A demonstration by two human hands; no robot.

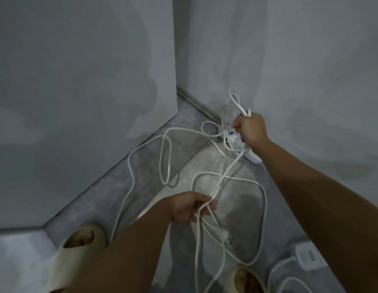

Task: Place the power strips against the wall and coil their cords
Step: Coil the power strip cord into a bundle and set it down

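A white power strip [252, 156] lies on the floor at the foot of the right wall, partly hidden behind my right hand [250, 129]. That hand grips several loops of white cord [236, 102] just above the strip. My left hand [189, 207] holds strands of the same white cord [224, 174] lower down, near the middle of the view. The cord's plug [226, 236] hangs below my left hand. More cord sprawls in loose loops [166, 157] over the floor. A second white power strip [308, 258] lies at the lower right with its own cord [283, 280].
Grey walls meet in a corner [175, 60], with a metal strip [196, 104] along the floor at the back. My feet in pale slippers stand at the lower left [76, 259] and lower middle [245, 280], among the cord loops.
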